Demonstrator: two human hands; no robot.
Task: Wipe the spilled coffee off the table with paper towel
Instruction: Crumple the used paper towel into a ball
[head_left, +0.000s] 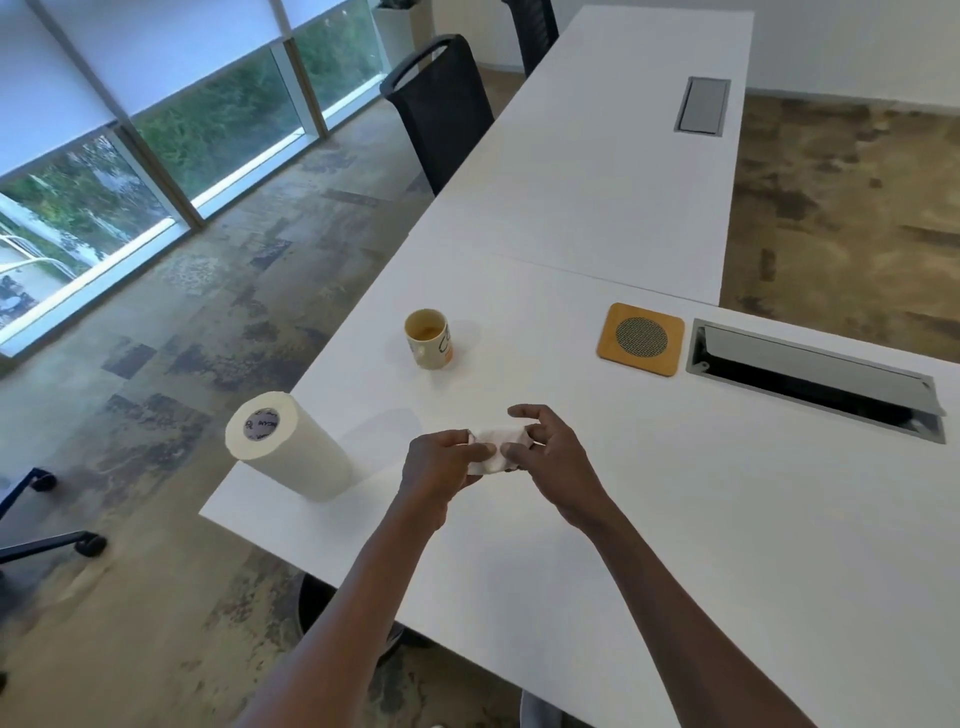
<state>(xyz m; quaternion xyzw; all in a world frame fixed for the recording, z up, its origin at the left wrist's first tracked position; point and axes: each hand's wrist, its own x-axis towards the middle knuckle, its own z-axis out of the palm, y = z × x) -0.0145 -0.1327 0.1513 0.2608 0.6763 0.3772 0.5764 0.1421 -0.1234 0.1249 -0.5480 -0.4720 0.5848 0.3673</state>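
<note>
Over a long white conference table (649, 519) beside floor-level windows, we hold a wadded paper towel (492, 449) between both hands. Our left hand (439, 465) pinches its near-left edge with curled fingers; our right hand (545, 452) curls around its right end. The paper towel roll (288, 447) stands to the left, a coffee mug (428, 339) beyond.

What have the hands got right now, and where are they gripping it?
Both hold one wadded paper towel above the table: left hand pinches its left end, right hand its right end.
</note>
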